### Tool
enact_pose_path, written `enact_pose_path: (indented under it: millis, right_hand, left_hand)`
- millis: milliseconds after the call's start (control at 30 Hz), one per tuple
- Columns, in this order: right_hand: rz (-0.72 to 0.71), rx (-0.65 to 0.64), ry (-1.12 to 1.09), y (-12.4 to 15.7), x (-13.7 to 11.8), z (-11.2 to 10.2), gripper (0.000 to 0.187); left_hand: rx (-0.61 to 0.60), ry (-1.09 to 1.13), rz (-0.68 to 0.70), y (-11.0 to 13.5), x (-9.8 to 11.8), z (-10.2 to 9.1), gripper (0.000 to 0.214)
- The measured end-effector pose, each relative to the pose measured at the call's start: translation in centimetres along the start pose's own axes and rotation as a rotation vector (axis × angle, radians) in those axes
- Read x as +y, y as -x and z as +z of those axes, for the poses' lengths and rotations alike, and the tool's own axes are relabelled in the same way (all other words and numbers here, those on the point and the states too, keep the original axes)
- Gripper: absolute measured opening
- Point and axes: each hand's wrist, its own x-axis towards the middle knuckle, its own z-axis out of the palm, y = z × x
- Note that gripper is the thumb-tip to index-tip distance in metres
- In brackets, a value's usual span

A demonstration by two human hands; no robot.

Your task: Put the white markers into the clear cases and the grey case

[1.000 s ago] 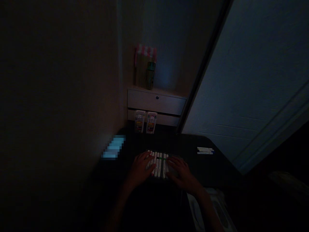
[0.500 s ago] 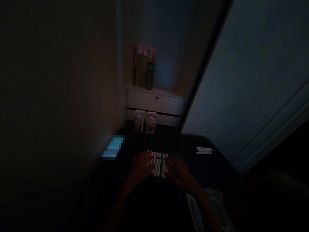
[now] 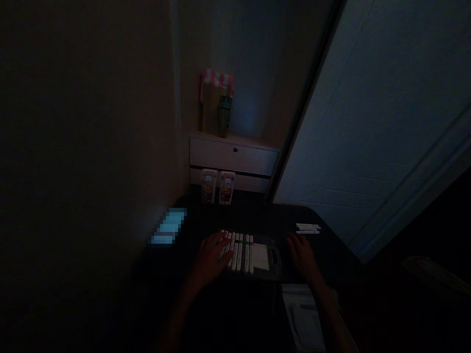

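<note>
Several white markers [image 3: 239, 252] with coloured bands lie side by side in a clear plastic case [image 3: 274, 257] on the dark table. Resting over the left end of the row is my left hand [image 3: 213, 252], fingers stretched and spread on the markers. To the right of the case, my right hand [image 3: 301, 252] is apart from it, its fingers extended and holding nothing I can see. Just beyond those fingertips lies a small group of loose markers [image 3: 308, 229]. A pale panel shows in the right part of the case, beside the row.
Two clear containers [image 3: 227, 188] with labels stand at the table's back. A glowing, pixelated phone-like shape [image 3: 169, 226] lies at the left. Behind are a drawer unit [image 3: 213, 153] and a green bottle [image 3: 224, 117]. Below the right forearm is a pale bag-like item [image 3: 303, 318].
My right hand has left the right side of the case and moved right towards the loose markers, uncovering the pale panel. My left hand stays on the row.
</note>
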Motion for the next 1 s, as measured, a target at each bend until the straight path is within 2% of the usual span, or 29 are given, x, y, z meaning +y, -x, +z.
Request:
enact_pose_path:
  millis: [133, 300, 467, 633, 733, 867, 933, 1000]
  right_hand:
    - [0.122, -0.078, 0.276, -0.8, 2.4, -0.4, 0.050]
    - [0.120, -0.134, 0.379, -0.6, 2.0, -0.2, 0.049]
    - [0.071, -0.113, 0.359, -0.1, 1.9, -0.4, 0.043]
    - [0.005, -0.083, 0.155, -0.1, 1.9, -1.2, 0.036]
    - [0.078, -0.049, 0.114, 0.0, 1.6, -1.7, 0.041]
    - [0.277, 0.025, 0.283, 0.3, 0.7, -2.3, 0.045]
    - [0.343, -0.021, 0.385, 0.3, 0.4, -2.4, 0.051]
    - [0.327, -0.096, 0.426, 0.2, 0.2, -2.4, 0.051]
  left_hand:
    - [-0.001, -0.006, 0.008, 0.0, 0.1, 0.0, 0.033]
    - [0.019, -0.012, 0.012, 0.0, 0.0, 0.1, 0.032]
    - [0.000, -0.012, 0.004, 0.0, 0.0, 0.0, 0.032]
    - [0.008, 0.004, -0.002, 0.1, 0.0, 0.1, 0.033]
    - [0.004, -0.003, 0.001, 0.1, 0.0, 0.0, 0.033]
    - [0.020, -0.006, 0.013, 0.0, 0.0, 0.0, 0.032]
    - [0.023, -0.009, 0.017, 0.0, 0.0, 0.1, 0.031]
    - [0.017, -0.014, 0.017, 0.0, -0.1, 0.1, 0.032]
